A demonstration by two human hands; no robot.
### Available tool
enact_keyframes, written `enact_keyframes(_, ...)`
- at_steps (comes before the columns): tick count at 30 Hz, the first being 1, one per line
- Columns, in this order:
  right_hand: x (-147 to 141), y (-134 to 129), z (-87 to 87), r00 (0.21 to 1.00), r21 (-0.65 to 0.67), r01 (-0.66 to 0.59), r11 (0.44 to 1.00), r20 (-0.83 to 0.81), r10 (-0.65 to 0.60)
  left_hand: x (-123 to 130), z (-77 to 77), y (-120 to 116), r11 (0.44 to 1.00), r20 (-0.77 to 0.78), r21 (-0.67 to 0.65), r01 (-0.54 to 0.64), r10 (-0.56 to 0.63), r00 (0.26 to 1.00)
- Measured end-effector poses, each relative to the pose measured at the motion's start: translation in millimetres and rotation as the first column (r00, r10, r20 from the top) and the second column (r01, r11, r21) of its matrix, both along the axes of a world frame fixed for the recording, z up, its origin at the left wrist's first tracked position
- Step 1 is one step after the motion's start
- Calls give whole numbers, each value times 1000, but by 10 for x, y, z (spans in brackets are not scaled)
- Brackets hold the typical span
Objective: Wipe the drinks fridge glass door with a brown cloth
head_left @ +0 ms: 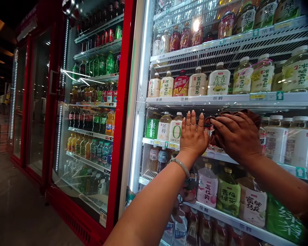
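Brown cloth (253,118) clamped by R hand (240,136), L hand (195,136) fingers apart on glass (195,106); work's underway, I'd say, amt. left unclear.

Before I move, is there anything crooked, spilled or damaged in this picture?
Nothing looks spilled or broken. One small oddity: the white-labelled bottles beside the right hand seem turned, with fine print facing out, while the bottles on the shelf above show large characters.

Red bottle (181,85), 1 o'clock, reads 冰红茶. White-label bottle (175,131), 3 o'clock: 0. Pink-label bottle (207,188), 4–5 o'clock: 荔枝爽. Green bottle (284,218), 4 o'clock: 绿茶.
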State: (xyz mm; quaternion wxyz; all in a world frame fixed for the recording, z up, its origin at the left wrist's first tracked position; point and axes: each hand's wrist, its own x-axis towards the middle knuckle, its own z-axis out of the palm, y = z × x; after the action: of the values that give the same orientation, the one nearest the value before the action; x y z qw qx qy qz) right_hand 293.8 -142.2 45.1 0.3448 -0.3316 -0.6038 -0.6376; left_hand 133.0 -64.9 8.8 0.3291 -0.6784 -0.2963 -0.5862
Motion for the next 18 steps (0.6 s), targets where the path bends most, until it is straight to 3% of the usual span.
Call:
enact_keyframes(8,-93,9,-165,999,33,24,999,44,-25,-2,9,12,1000,-9,-6,25,-25,1000)
enact_keyframes(12,-84,64,17,991,13,22,1000,133,-24,-3,7,9,1000,-8,-8,8,-8,1000)
enact_keyframes(15,30,67,194,998,24,28,999,60,-29,-4,5,5,1000,-7,-3,-7,7,1000)
enact_keyframes(18,170,27,160,1000,56,24,998,-15,-23,1,1,12,1000,-3,13,-5,5,1000)
